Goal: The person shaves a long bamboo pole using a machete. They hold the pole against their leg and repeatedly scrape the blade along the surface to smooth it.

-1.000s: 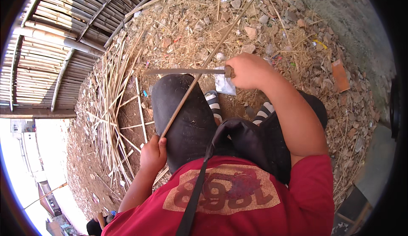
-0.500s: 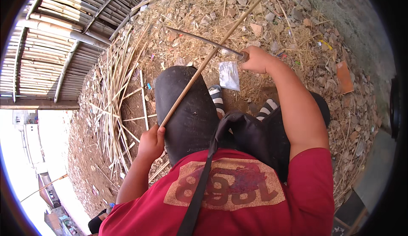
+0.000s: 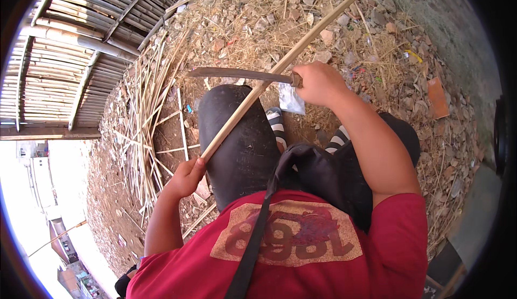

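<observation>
Gripping the handle of a long-bladed knife (image 3: 231,73), the right hand (image 3: 321,83) is clamped shut in front of the body, its fingers wrapped around the grip. The left hand (image 3: 186,176) is closed on the near part of a bamboo strip (image 3: 231,124), thumb along the top, just beside the left knee (image 3: 229,105). The strip slants away to the upper right, over the dark trouser leg, and runs to the top edge of the view.

Compared with 0.5 s ago, the knife has swung from a slant, tip up, to nearly level, tip pointing left; that is close to its angle 1.0 s ago. The right hand has shifted a little leftward and down. The blade crosses the strip near the handle; whether the 2 touch is unclear. The strip now shows a broader, paler face, and its far part leans farther right. The left hand has moved only slightly left.

A silvery plastic packet (image 3: 291,99) lies just below the knife handle, near 2 striped sandals (image 3: 276,124). The heap of split bamboo strips (image 3: 142,116) on the left has stayed put.
</observation>
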The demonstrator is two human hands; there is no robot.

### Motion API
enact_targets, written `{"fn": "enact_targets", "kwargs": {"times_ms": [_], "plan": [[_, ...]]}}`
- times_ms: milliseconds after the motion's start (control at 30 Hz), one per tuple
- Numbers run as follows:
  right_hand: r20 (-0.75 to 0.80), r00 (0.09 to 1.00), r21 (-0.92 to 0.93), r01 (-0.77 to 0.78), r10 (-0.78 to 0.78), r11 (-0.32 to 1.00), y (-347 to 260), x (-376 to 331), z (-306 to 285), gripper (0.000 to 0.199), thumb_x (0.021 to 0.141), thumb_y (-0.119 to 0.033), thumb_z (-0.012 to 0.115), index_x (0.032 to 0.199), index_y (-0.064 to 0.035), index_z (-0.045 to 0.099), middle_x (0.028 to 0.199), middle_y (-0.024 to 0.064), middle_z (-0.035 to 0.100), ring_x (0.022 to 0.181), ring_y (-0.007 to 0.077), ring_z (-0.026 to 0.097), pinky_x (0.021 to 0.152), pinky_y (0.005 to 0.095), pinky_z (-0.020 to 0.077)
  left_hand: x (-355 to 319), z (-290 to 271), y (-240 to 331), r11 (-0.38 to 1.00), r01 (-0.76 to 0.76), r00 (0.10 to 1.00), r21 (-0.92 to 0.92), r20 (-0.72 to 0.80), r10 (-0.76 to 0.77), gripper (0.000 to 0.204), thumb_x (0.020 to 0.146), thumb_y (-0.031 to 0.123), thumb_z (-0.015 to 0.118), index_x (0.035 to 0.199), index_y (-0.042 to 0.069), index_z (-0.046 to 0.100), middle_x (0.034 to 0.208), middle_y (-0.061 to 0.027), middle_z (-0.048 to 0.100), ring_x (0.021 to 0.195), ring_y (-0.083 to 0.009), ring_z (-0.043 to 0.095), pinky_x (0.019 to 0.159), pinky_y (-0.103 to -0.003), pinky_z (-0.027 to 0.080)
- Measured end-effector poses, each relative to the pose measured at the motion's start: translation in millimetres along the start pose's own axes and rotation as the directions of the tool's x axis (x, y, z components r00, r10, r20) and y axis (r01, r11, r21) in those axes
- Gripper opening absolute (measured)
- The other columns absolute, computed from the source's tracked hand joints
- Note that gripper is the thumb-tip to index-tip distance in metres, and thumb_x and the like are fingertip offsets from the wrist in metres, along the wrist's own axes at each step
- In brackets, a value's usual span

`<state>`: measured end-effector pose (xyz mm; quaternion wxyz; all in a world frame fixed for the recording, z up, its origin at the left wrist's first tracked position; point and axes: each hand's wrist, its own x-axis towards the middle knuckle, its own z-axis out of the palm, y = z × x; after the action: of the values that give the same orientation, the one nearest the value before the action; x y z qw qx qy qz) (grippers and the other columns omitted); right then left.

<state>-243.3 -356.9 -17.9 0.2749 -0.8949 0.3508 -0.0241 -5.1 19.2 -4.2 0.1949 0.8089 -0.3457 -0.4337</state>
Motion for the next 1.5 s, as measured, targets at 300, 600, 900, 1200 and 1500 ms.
{"fn": "enact_targets", "kwargs": {"times_ms": [300, 600, 900, 1200, 1500], "plan": [[-0.027, 0.992, -0.093, 0.116, -0.119, 0.989, -18, -8, 3, 0.027, 0.077, -0.019, 0.067, 0.101, -0.0064, 0.072, 0.092, 0.0200, 0.071, 0.093, 0.0392, 0.068, 0.082, 0.0479, 0.0547, 1, -1, 11, 0.989, 0.058, 0.995, -0.132, 0.083, -0.048, 0.057, 0.108, 0.052, 0.037, 0.079, 0.007, 0.055, 0.067, 0.0024, 0.049, 0.060, -0.0101, 0.043, 0.057, -0.028, 0.038], [-0.030, 0.999, -0.007, 0.037, -0.037, 0.999, -2, 3, 0, 0.026, 0.077, -0.017, 0.065, 0.100, -0.0086, 0.072, 0.094, 0.0198, 0.071, 0.093, 0.0378, 0.069, 0.080, 0.0483, 0.0554, -1, -1, 15, 0.963, 0.163, 0.982, -0.216, 0.129, -0.137, 0.060, 0.107, 0.055, 0.038, 0.077, 0.006, 0.053, 0.065, 0.0012, 0.049, 0.058, -0.0116, 0.044, 0.056, -0.030, 0.040], [-0.056, 0.997, 0.036, -0.052, 0.054, 0.998, 21, 8, -7, 0.022, 0.078, -0.018, 0.065, 0.096, -0.0079, 0.073, 0.088, 0.0193, 0.071, 0.088, 0.0357, 0.071, 0.077, 0.0489, 0.0548, 0, -10, 30, 0.971, 0.204, 0.968, -0.128, 0.174, -0.180, 0.059, 0.107, 0.056, 0.036, 0.080, 0.008, 0.054, 0.064, 0.0020, 0.048, 0.058, -0.0101, 0.042, 0.055, -0.028, 0.038], [-0.037, 0.996, 0.130, -0.073, 0.078, 0.989, 52, 18, -3, 0.023, 0.075, -0.016, 0.066, 0.095, -0.0056, 0.072, 0.088, 0.0199, 0.071, 0.087, 0.0378, 0.070, 0.076, 0.0470, 0.0551, 6, -1, 25, 0.992, 0.042, 0.996, -0.116, 0.086, -0.032, 0.059, 0.108, 0.056, 0.035, 0.079, 0.007, 0.054, 0.065, 0.0027, 0.046, 0.059, -0.0097, 0.040, 0.056, -0.028, 0.037], [0.021, 0.986, -0.056, 0.165, -0.164, 0.985, 0, -1, -24, 0.022, 0.075, -0.020, 0.066, 0.094, -0.0113, 0.070, 0.086, 0.0175, 0.071, 0.085, 0.0393, 0.068, 0.075, 0.0494, 0.0545, 16, -2, -4, 0.949, 0.144, 0.966, -0.279, 0.249, -0.074, 0.062, 0.106, 0.061, 0.034, 0.083, 0.008, 0.055, 0.061, 0.0021, 0.046, 0.051, -0.0104, 0.041, 0.048, -0.027, 0.034]]}}
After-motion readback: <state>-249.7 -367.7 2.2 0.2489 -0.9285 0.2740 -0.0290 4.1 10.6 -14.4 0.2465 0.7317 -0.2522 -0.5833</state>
